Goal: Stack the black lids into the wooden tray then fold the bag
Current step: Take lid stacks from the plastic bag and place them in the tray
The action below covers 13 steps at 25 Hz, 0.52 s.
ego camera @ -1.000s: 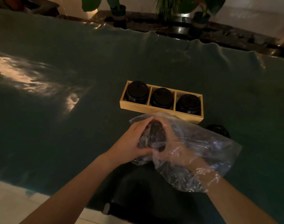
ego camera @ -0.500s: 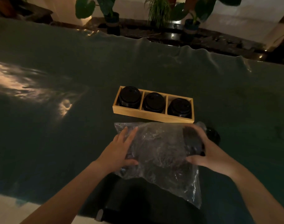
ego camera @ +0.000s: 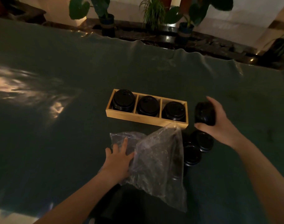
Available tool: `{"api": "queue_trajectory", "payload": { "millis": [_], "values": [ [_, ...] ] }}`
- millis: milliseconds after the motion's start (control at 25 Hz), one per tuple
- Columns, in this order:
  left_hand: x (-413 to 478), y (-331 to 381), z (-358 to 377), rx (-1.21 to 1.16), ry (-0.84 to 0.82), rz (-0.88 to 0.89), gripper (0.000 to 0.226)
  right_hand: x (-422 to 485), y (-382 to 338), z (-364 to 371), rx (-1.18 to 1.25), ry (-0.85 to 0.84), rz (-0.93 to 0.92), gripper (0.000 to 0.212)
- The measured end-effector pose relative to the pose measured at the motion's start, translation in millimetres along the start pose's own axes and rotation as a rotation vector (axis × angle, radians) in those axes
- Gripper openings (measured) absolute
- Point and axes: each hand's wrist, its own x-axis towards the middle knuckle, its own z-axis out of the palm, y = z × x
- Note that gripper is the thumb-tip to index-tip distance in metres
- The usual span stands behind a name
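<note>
The right hand (ego camera: pixel 218 125) is gripping a small stack of black lids (ego camera: pixel 204 113), holding it in the air just to the right of the wooden tray (ego camera: pixel 138 118). The left hand (ego camera: pixel 117 160) is lying flat and spread on the clear plastic bag (ego camera: pixel 159 160), pressing it onto the dark green table (ego camera: pixel 57 143). The tray is sitting beyond the bag, each of its three compartments holding a stack of lids. More black lids (ego camera: pixel 197 146) are lying on the table between the bag and the right forearm. Potted plants (ego camera: pixel 105 16) are standing beyond the table's far edge.
</note>
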Motion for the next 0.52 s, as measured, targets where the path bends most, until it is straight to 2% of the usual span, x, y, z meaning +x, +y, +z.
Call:
{"api": "queue_trajectory", "payload": {
  "millis": [200, 400, 521],
  "values": [
    [-4.0, -1.9, 2.5, 0.038, 0.035, -0.005, 0.076, 80.9, -4.6, 53.6, -0.327, -0.081, 0.035, 0.095],
    [-6.3, -9.5, 4.6, 0.012, 0.086, -0.004, 0.074, 116.1, 8.2, 89.0, -0.609, -0.217, 0.067, 0.099],
    [-6.1, -14.9, 4.7, 0.020, 0.100, -0.003, 0.076, 117.8, 15.1, 99.7, -0.679, -0.191, 0.029, 0.086]
  ]
}}
